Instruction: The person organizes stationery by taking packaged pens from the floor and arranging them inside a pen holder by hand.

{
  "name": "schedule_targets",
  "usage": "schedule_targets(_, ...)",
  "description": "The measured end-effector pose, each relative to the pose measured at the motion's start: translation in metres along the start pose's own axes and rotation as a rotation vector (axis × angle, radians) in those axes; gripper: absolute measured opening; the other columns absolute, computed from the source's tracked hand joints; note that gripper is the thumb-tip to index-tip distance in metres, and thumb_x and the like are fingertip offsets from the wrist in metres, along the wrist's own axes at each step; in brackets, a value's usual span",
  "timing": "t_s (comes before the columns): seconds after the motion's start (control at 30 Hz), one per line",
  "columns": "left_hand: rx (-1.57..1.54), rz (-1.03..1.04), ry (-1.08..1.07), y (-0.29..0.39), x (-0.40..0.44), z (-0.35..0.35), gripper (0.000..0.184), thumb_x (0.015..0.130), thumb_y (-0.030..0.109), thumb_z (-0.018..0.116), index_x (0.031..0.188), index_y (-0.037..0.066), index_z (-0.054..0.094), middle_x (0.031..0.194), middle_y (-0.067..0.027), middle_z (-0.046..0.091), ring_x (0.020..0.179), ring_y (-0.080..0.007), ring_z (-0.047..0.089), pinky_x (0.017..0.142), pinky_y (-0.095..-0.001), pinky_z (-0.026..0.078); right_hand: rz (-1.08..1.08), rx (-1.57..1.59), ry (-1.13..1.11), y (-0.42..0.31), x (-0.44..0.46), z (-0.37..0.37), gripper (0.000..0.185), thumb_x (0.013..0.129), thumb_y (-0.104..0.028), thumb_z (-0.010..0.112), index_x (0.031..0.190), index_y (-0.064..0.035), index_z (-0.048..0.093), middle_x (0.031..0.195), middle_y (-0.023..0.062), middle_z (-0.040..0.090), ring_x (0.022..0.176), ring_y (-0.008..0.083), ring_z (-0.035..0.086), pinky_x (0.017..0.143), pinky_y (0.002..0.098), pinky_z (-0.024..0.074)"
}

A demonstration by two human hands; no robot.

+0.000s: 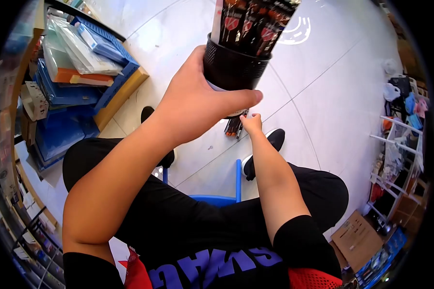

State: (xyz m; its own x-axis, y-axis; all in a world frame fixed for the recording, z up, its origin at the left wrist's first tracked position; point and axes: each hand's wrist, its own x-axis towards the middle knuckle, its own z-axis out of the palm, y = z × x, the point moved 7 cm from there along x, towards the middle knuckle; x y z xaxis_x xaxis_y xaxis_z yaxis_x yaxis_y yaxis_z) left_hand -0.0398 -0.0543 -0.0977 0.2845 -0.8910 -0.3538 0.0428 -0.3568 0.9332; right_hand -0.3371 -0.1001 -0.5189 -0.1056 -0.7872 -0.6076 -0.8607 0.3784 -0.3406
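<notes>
My left hand [197, 103] is wrapped around a black pen cup [236, 62], lifted close to the camera. Tall black printed packets [255, 26] with red shield marks stand upright inside it. Past the cup, my right hand [252, 123] is low, its thumb and finger closed at the edge of a small bunch of dark pencils [232, 127] with orange ends. The fingers seem to pinch one pencil at the bunch's right side. The cup and my left hand hide the far end of the bunch.
A blue stool [214, 199] is under me, my shoes [275, 139] on the pale tiled floor [332, 96]. At left, a wooden shelf [123, 98] holds blue trays and folders. At right are a white rack [395, 154] and a cardboard box [357, 241].
</notes>
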Motion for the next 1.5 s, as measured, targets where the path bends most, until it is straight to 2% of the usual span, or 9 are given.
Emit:
schedule_targets(0.1,-0.005,-0.020,-0.011,-0.002,0.006,0.002,0.067,0.074,0.030,0.092,0.122,-0.002,0.058,0.103,-0.0132,0.071,0.087,-0.0189,0.070,0.076,-0.0323,0.058,-0.003,-0.055,-0.029,0.006,-0.015,0.004,0.055,0.084,-0.035,0.083,0.124,-0.0046,0.061,0.121,0.0222,0.071,0.113,0.0380,0.069,0.098,0.0446,0.0538)
schedule_targets(0.2,-0.028,-0.093,-0.038,-0.002,0.014,0.006,0.065,0.074,0.028,0.096,0.125,0.000,0.066,0.113,-0.0095,0.073,0.104,-0.0168,0.069,0.092,-0.0318,0.055,-0.033,-0.005,-0.021,0.012,-0.011,0.009,0.037,0.086,-0.030,0.078,0.112,-0.0053,0.067,0.112,0.0178,0.075,0.107,0.0364,0.071,0.094,0.0446,0.0551)
schedule_targets(0.3,-0.018,-0.083,-0.053,-0.003,0.025,0.010,0.062,0.076,0.027,0.095,0.124,0.001,0.067,0.112,-0.0092,0.073,0.102,-0.0164,0.069,0.091,-0.0317,0.055,-0.021,0.012,-0.045,0.017,-0.007,0.011,0.029,0.087,-0.026,0.073,0.107,-0.0048,0.069,0.104,0.0168,0.077,0.102,0.0356,0.073,0.091,0.0449,0.0564)
schedule_targets(0.93,0.121,-0.016,-0.011,-0.012,0.018,-0.001,0.061,0.076,0.029,0.094,0.124,0.001,0.067,0.110,-0.0092,0.073,0.102,-0.0176,0.069,0.091,-0.0321,0.055,0.015,-0.071,-0.051,0.004,-0.024,0.002,0.032,0.083,-0.031,0.074,0.098,-0.0027,0.070,0.102,0.0195,0.076,0.101,0.0377,0.073,0.091,0.0458,0.0563)
schedule_targets(1.13,0.066,0.040,-0.009,-0.013,0.029,0.002,0.071,0.072,0.031,0.089,0.123,-0.006,0.056,0.105,-0.0160,0.071,0.090,-0.0206,0.072,0.082,-0.0336,0.058,-0.090,0.141,0.014,-0.007,-0.020,-0.016,0.031,0.082,-0.025,0.076,0.095,0.0011,0.066,0.089,0.0164,0.074,0.081,0.0283,0.073,0.077,0.0405,0.0575)
schedule_targets(1.27,0.063,0.034,-0.019,-0.009,0.035,0.003,0.071,0.072,0.030,0.090,0.125,-0.005,0.058,0.108,-0.0143,0.071,0.095,-0.0205,0.071,0.086,-0.0339,0.058,-0.255,0.514,-0.164,-0.063,-0.014,-0.031,0.025,0.087,-0.018,0.076,0.097,0.0016,0.064,0.084,0.0064,0.070,0.073,0.0124,0.065,0.063,0.0319,0.0537)
schedule_targets(1.33,0.088,0.023,-0.007,-0.009,0.038,0.001,0.067,0.073,0.029,0.092,0.126,-0.001,0.063,0.113,-0.0109,0.073,0.104,-0.0198,0.070,0.093,-0.0346,0.056,-0.298,0.687,-0.247,-0.132,-0.054,-0.070,0.023,0.089,-0.016,0.073,0.101,0.0010,0.063,0.086,0.0059,0.070,0.072,0.0111,0.063,0.062,0.0296,0.0534)
schedule_targets(1.47,0.069,0.061,-0.059,-0.014,0.046,0.001,0.062,0.074,0.025,0.091,0.124,0.000,0.064,0.114,-0.0107,0.073,0.103,-0.0182,0.070,0.094,-0.0342,0.056,-0.538,0.754,-0.294,-0.218,-0.100,-0.132,0.021,0.093,-0.014,0.072,0.105,0.0004,0.062,0.091,0.0060,0.072,0.076,0.0096,0.066,0.063,0.0272,0.0545)
schedule_targets(1.5,0.041,0.079,-0.126,-0.012,0.047,0.003,0.066,0.070,0.031,0.089,0.122,-0.001,0.063,0.113,-0.0135,0.072,0.094,-0.0205,0.071,0.088,-0.0357,0.057,-0.582,0.798,-0.315,-0.232,-0.112,-0.146,0.021,0.094,-0.014,0.072,0.106,-0.0001,0.062,0.092,0.0061,0.073,0.077,0.0097,0.067,0.063,0.0272,0.0549)
